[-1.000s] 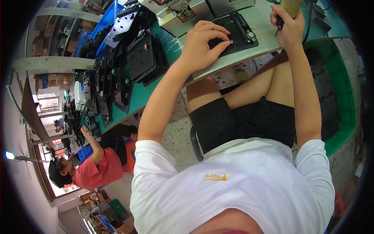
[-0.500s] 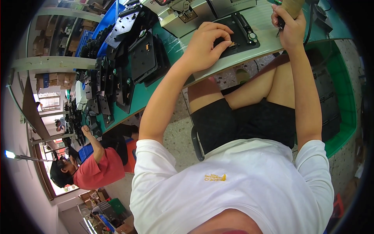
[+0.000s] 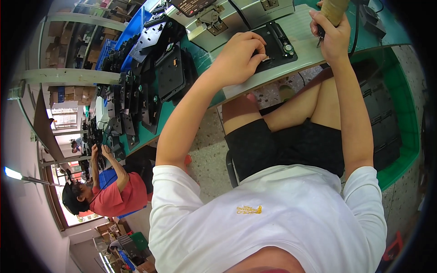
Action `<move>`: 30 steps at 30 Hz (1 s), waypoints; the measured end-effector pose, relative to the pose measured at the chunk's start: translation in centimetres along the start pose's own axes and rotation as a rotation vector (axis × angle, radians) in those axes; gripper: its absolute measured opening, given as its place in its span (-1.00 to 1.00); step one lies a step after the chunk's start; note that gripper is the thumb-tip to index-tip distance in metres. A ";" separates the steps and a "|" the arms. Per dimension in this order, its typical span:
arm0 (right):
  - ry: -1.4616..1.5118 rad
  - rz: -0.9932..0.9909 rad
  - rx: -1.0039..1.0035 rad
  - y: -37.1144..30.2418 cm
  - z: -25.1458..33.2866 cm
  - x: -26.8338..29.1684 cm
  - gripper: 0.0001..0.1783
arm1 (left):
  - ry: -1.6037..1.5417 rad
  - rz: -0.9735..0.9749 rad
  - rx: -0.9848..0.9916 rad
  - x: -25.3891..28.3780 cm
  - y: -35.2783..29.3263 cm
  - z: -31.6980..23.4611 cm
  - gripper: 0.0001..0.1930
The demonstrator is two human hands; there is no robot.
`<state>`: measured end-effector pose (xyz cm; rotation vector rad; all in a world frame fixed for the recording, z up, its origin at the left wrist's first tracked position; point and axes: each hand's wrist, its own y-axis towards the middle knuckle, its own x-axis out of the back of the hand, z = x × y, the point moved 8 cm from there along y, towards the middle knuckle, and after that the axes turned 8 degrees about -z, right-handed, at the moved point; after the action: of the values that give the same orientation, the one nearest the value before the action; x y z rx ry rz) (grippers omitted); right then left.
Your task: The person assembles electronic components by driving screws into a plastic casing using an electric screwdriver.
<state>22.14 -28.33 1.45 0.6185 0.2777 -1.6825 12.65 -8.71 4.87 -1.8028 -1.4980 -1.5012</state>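
1) Black plate (image 3: 269, 40), roughly rectangular, lying flat on the pale worktop (image 3: 307, 29) near its edge, partly covered by the left hand (image 3: 240, 54)
2) Round, shiny fitting (image 3: 288, 48) on the plate's right side, beside a dark raised bar (image 3: 279, 34)
3) Small tan piece (image 3: 266, 58) on the plate, just beside that hand
4) Tan-bodied tool (image 3: 335, 11) with dark lower part, gripped in the right hand (image 3: 336, 38), thin tip downward, apart from the plate

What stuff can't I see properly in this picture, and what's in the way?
All in the head view:
- Plate: the left hand covers part of it; whether its fingertips pinch anything is too small to tell.
- Tool: the right hand hides part; the top edge cuts off its upper end.
- Bin: the right forearm blocks its left side.
- Co-worker's hands: too small to tell what they hold.
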 end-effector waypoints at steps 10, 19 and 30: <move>0.019 0.032 0.031 0.3 -0.1 0.2 -0.61 | 0.329 -0.023 -0.193 0.0 0.4 -3.5 -0.92; -0.006 0.041 0.042 0.0 -0.1 0.2 -0.62 | 0.285 0.002 -0.134 0.6 0.3 -3.0 -0.94; 0.126 0.217 0.258 0.1 0.8 0.4 -0.55 | 0.027 -0.094 -0.148 0.1 -0.2 -1.1 -0.92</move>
<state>21.98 -29.05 1.88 0.9155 0.0787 -1.4834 11.96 -9.42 5.32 -1.8074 -1.5136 -1.7166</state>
